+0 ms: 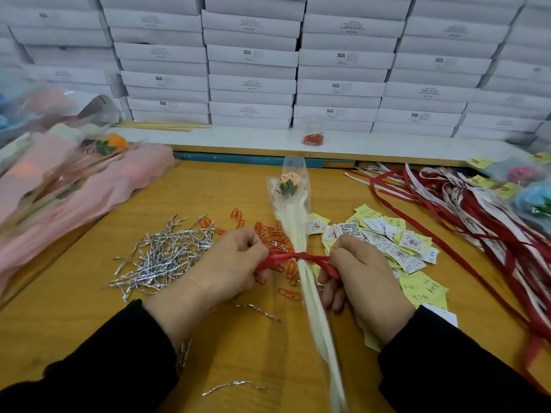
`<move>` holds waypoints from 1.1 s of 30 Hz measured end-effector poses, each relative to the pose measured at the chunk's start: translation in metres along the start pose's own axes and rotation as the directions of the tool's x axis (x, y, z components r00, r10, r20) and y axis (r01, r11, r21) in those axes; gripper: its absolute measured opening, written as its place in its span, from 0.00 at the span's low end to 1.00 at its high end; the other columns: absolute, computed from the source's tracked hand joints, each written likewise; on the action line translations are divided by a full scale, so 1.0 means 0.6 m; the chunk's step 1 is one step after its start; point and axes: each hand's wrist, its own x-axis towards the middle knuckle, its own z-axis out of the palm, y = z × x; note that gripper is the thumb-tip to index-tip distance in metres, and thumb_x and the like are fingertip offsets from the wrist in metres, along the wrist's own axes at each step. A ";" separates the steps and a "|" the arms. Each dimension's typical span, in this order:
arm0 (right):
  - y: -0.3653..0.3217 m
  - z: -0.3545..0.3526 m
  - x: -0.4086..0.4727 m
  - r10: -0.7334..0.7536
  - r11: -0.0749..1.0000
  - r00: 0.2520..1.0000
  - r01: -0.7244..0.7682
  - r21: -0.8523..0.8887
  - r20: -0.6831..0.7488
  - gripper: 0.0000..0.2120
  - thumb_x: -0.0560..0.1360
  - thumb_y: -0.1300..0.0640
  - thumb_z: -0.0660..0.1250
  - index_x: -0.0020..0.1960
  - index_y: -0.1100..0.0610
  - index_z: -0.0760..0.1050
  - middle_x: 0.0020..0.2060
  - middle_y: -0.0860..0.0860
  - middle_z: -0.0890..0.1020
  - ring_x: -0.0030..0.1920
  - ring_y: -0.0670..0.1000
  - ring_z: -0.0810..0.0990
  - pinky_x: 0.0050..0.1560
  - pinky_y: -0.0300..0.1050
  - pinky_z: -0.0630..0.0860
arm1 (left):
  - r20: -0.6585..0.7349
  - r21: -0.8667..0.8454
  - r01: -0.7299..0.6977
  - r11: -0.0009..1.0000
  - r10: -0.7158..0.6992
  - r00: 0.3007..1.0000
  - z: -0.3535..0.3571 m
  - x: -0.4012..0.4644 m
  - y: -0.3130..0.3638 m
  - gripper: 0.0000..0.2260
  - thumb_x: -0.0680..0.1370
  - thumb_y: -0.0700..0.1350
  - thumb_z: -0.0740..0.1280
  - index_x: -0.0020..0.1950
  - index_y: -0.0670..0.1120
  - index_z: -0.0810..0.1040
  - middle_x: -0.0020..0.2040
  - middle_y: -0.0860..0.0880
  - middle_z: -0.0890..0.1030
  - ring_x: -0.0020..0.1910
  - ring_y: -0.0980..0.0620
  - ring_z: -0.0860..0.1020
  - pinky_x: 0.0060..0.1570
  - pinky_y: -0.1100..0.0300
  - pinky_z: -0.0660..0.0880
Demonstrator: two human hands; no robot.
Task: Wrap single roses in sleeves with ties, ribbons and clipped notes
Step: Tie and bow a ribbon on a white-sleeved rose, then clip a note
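A single rose in a clear and white sleeve lies lengthwise on the wooden table, bloom pointing away from me. A red ribbon crosses the sleeve's narrow neck in a knot. My left hand grips the ribbon's left end. My right hand grips its right end. Both ends are drawn taut outward. Silver twist ties are heaped to the left, red paper clips lie behind the hands, and yellow and white notes are scattered to the right.
Pink sleeves with wrapped roses are piled at left. Loose red and white ribbons spread across the right side, with finished roses at far right. Stacked white boxes form the back wall. A small cup of clips stands on the ledge.
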 end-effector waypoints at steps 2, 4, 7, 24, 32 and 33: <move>0.000 0.000 -0.001 0.003 1.000 1.000 -0.003 0.016 0.005 0.07 0.61 0.55 0.56 0.34 0.60 0.65 0.23 0.54 0.77 0.23 0.57 0.72 0.21 0.41 0.65 | -0.004 -0.013 -0.003 1.000 0.003 1.000 0.001 0.000 0.001 0.09 0.79 0.38 0.57 0.39 0.44 0.67 0.25 0.48 0.75 0.16 0.56 0.62 0.17 0.68 0.56; -0.001 -0.001 -0.004 0.006 0.999 1.000 -0.006 0.036 0.006 0.06 0.66 0.57 0.57 0.34 0.60 0.65 0.24 0.54 0.76 0.23 0.56 0.72 0.21 0.41 0.65 | 0.000 -0.024 -0.001 1.000 0.001 1.000 0.000 0.001 0.000 0.09 0.79 0.38 0.57 0.39 0.43 0.67 0.27 0.46 0.76 0.16 0.56 0.62 0.17 0.68 0.56; -0.003 -0.004 -0.006 0.030 0.995 0.999 -0.033 0.099 0.034 0.09 0.73 0.66 0.55 0.35 0.61 0.65 0.24 0.54 0.75 0.21 0.54 0.71 0.21 0.40 0.65 | 0.023 -0.071 -0.013 0.997 0.014 1.000 0.000 0.001 -0.001 0.09 0.79 0.36 0.57 0.39 0.43 0.66 0.29 0.46 0.79 0.18 0.54 0.67 0.19 0.66 0.60; -0.029 -0.001 -0.019 -0.078 0.973 0.969 0.023 0.229 0.235 0.09 0.76 0.68 0.59 0.38 0.61 0.72 0.23 0.52 0.77 0.20 0.50 0.74 0.20 0.35 0.68 | 0.141 -0.445 0.081 0.892 -0.020 0.990 0.012 0.000 -0.006 0.27 0.65 0.43 0.71 0.62 0.43 0.70 0.33 0.44 0.82 0.26 0.52 0.77 0.23 0.65 0.69; -0.016 0.000 -0.004 0.014 0.986 0.998 -0.023 0.166 0.055 0.10 0.78 0.56 0.60 0.44 0.60 0.76 0.26 0.49 0.78 0.21 0.47 0.71 0.20 0.36 0.64 | 0.099 -0.475 0.044 0.879 0.004 0.995 0.006 -0.006 0.008 0.28 0.66 0.34 0.71 0.65 0.44 0.70 0.39 0.41 0.83 0.31 0.49 0.79 0.30 0.60 0.73; -0.015 -0.001 0.000 0.045 0.977 0.997 -0.056 0.208 0.056 0.10 0.78 0.55 0.61 0.46 0.60 0.77 0.26 0.49 0.79 0.21 0.47 0.71 0.20 0.35 0.64 | 0.124 -0.468 0.050 0.882 0.009 0.992 0.005 -0.008 0.012 0.30 0.64 0.35 0.71 0.65 0.45 0.70 0.40 0.40 0.83 0.33 0.49 0.80 0.29 0.60 0.74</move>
